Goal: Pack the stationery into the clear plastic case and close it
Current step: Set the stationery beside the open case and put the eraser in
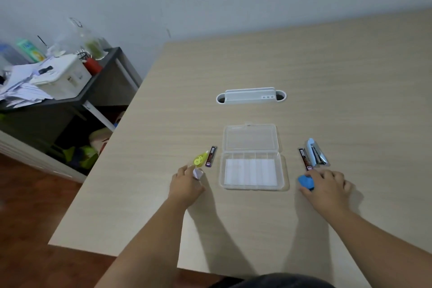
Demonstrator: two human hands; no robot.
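Observation:
The clear plastic case (pixel 252 172) lies open in the middle of the wooden table (pixel 327 77), lid folded back, a white sheet in its base. To its left lie a yellow correction tape (pixel 200 158) and a dark lead tube (pixel 211 156). My left hand (pixel 187 184) rests on the table there, fingers closed on a small pale lilac eraser (pixel 197 173). On the case's right sit another dark lead tube (pixel 304 158) and a light blue stapler (pixel 316 152). Just below them, my right hand (pixel 327 187) grips a small blue object (pixel 305 182).
A white cable-port insert (pixel 251 96) is set into the table behind the case. Off the table's left edge stands a dark shelf unit (pixel 77 98) piled with papers, a white box and bottles. Brown floor shows below left.

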